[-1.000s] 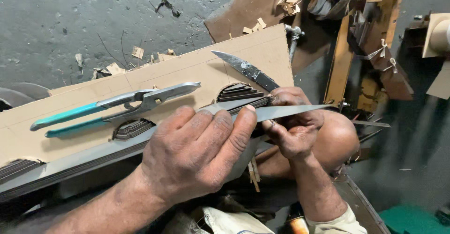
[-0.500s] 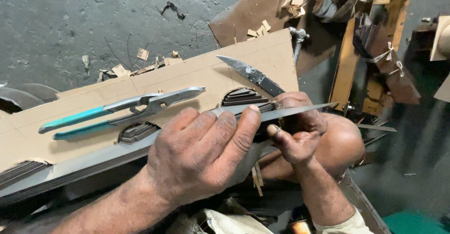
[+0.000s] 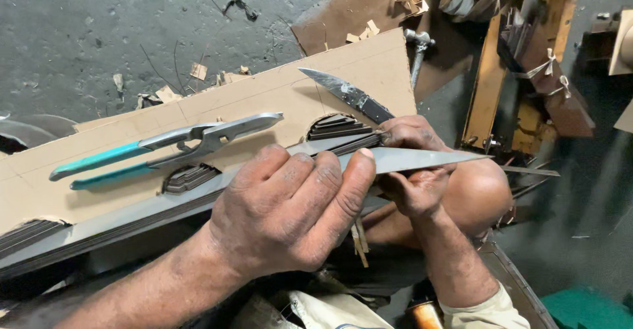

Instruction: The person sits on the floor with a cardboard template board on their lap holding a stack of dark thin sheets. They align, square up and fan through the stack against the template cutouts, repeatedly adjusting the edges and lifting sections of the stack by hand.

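My left hand point(image 3: 290, 213) lies in the foreground, fingers curled over the edge of a long grey stack of board sheets point(image 3: 132, 213) that tapers to a point at the right. My right hand point(image 3: 415, 171) sits just behind that stack, closed on the dark handle of a knife point(image 3: 346, 93). The knife's worn blade points up and left over a tan cardboard sheet point(image 3: 369, 65). Curved slots cut into the cardboard show layered edges beneath.
Metal snips with teal handles point(image 3: 165, 148) lie on the cardboard to the left. Cardboard scraps point(image 3: 198, 72) litter the grey concrete floor behind. Wooden pieces and tied bundles point(image 3: 534, 59) crowd the upper right. A knee point(image 3: 481, 197) sits under my right hand.
Both hands keep their grips. The knife blade stays angled the same way; only the view has shifted slightly.
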`<state>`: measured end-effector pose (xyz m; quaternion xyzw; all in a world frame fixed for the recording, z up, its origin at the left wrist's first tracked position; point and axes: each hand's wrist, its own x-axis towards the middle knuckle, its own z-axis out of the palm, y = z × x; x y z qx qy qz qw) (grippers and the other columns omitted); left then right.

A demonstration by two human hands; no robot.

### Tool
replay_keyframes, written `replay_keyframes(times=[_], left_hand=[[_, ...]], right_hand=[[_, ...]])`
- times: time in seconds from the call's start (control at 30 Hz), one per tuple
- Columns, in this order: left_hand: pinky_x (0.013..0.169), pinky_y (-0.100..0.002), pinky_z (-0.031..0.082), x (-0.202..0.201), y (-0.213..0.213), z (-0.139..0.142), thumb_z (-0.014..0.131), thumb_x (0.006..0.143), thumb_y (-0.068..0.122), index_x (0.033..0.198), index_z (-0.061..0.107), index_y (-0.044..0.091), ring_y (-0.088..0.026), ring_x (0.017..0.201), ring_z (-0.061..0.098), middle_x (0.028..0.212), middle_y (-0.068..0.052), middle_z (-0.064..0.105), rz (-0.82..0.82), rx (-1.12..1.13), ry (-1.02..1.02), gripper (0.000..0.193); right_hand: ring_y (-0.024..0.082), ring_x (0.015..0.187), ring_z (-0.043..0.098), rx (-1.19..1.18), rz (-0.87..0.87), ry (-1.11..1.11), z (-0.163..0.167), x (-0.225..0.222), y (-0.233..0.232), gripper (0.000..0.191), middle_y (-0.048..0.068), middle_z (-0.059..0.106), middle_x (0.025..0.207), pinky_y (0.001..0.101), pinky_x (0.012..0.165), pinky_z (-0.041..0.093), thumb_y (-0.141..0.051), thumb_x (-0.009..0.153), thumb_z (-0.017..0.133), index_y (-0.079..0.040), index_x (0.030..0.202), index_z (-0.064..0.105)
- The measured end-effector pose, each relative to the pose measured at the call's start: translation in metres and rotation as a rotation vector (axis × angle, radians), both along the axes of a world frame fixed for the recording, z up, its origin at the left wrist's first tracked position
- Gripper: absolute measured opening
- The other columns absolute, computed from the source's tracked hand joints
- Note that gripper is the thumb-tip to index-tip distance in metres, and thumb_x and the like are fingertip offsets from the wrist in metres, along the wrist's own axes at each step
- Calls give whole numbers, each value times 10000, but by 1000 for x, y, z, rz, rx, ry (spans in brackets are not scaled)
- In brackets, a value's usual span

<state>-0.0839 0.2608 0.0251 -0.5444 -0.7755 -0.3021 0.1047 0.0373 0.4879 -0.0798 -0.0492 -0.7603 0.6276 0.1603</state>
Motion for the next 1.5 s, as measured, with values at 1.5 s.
replay_keyframes(times=[1.5], left_hand=[[725,-400,466,54,-181,2,808,848,10,1057,715,32,-246,842,592,870,-52,571,432,-192,125,229]], right_hand=[[319,990,628,1074,188,95,45,8,-18,162,173,649,1068,419,824,542,-79,1012,692,11,1144,669]])
